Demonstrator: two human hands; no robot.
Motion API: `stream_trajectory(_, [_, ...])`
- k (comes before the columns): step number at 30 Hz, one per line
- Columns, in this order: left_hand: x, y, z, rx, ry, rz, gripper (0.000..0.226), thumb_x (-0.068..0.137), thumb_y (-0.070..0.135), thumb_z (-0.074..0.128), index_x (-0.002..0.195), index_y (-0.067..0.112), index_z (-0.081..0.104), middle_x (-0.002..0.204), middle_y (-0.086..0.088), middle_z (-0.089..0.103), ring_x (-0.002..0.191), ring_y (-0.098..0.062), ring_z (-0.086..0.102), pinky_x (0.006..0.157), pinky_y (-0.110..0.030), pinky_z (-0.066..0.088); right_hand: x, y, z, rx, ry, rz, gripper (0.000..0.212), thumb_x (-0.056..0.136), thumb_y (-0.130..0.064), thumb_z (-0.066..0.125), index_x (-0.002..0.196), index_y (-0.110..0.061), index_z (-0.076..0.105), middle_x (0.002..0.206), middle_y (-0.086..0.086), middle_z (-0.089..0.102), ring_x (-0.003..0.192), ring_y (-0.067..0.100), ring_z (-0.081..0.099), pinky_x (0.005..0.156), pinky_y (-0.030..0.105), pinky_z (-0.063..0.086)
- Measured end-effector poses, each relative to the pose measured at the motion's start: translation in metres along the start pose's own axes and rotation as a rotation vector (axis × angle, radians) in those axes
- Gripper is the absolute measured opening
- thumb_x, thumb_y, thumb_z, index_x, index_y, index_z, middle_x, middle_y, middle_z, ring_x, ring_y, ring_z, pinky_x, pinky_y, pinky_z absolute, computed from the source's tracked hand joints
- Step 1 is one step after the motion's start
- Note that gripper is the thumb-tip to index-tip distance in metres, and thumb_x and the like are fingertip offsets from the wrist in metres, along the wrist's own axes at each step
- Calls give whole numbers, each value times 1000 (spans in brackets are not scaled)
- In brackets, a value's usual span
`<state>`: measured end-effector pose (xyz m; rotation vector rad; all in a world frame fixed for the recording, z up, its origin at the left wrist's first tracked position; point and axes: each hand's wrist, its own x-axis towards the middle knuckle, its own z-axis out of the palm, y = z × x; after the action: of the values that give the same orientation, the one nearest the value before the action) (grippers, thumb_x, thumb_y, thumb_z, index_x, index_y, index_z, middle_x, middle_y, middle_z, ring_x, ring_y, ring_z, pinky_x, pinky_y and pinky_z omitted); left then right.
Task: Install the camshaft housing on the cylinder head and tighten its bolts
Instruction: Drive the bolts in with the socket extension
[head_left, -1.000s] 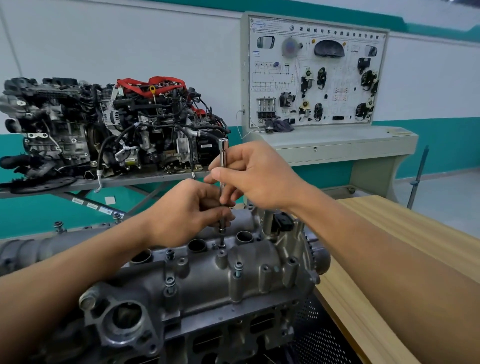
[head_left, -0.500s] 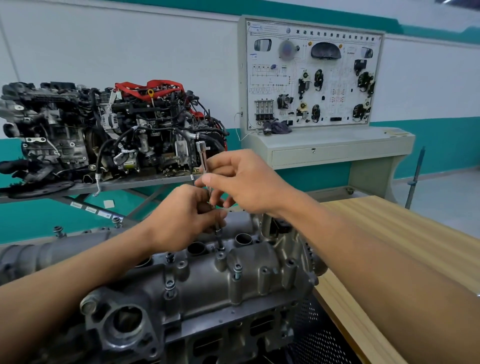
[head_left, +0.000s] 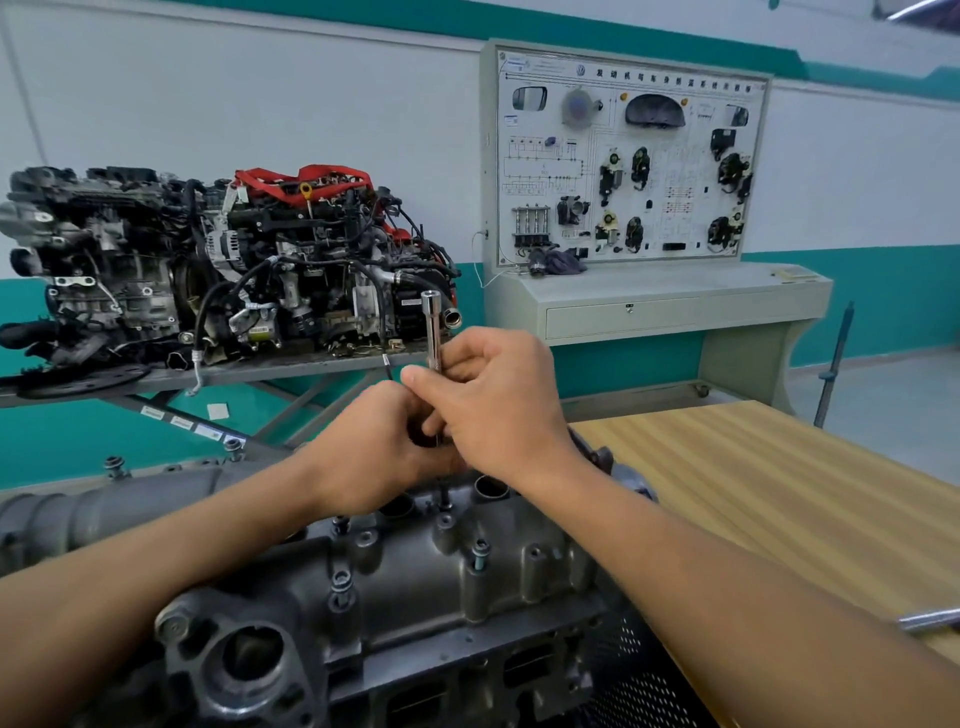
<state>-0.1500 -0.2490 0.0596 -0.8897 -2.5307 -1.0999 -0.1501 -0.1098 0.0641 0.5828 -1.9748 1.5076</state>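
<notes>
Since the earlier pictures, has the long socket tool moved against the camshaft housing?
Yes. The socket tool has swung its top back rightward, nearer upright; its lower end stays above the same bolt on the camshaft housing.

The long socket (head_left: 431, 327), which leaned over toward my left hand (head_left: 371, 449) half a second ago, stands upright again. My right hand (head_left: 501, 410) has slid lower on it, so more of the shaft sticks up above my fingers. That hand now sits close against the left one. A chrome bar (head_left: 930, 619) has come into view just beyond my right forearm.
</notes>
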Motion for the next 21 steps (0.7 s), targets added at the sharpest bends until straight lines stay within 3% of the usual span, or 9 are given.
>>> stream_trajectory(4, [-1, -2, -3, -145, 101, -70, 16, 80, 23, 81, 66, 17, 76, 63, -6, 74, 57, -14, 63, 62, -41, 59, 10, -4, -13, 80, -192, 144, 16, 92, -18, 70, 82, -5, 68, 74, 11, 75, 44, 15, 63, 42, 25, 49])
stream_trajectory(7, [1, -4, -4, -134, 34, -35, 21, 88, 17, 75, 68, 9, 74, 56, -3, 62, 56, -12, 50, 57, -41, 50, 19, -13, -24, 31, -391, 123, 15, 101, -12, 55, 101, -1, 63, 93, 5, 75, 47, 14, 64, 43, 23, 50])
stream_trajectory(9, [3, -6, -5, -141, -25, -32, 22, 90, 14, 72, 72, 1, 71, 57, -10, 52, 59, -16, 41, 60, -36, 40, 23, -16, -29, 4, -451, 89, 13, 101, -7, 52, 98, 0, 62, 91, 1, 74, 49, 15, 67, 45, 24, 53])
stream_trajectory(12, [4, -7, -7, -154, -103, -27, 19, 91, 9, 71, 81, -7, 70, 66, -20, 58, 66, -17, 45, 67, -34, 43, 17, -13, -30, -47, -346, 31, 16, 97, -7, 59, 83, -2, 65, 78, 5, 75, 52, 18, 71, 50, 31, 58])
stream_trajectory(16, [6, -2, -11, -71, -193, 33, 8, 92, 5, 68, 87, 8, 73, 77, 4, 75, 69, -1, 63, 69, -16, 49, 6, -3, -21, -108, -114, -54, 24, 90, -13, 69, 73, 3, 67, 61, 8, 72, 44, 13, 68, 43, 37, 57])
stream_trajectory(19, [6, -4, -12, 15, -176, 64, 6, 94, 8, 66, 94, 6, 72, 87, -3, 77, 77, -22, 70, 76, -33, 55, 4, -1, -15, -128, -26, -86, 29, 89, -14, 71, 68, 5, 64, 52, 5, 68, 41, 9, 65, 38, 24, 49])
stream_trajectory(21, [4, -4, -12, 49, -168, 64, 6, 95, 9, 66, 93, 10, 72, 84, 1, 77, 74, -18, 69, 72, -30, 54, 4, -4, -16, -155, -47, -82, 30, 89, -15, 71, 68, 4, 63, 51, 5, 67, 42, 9, 66, 40, 26, 51])
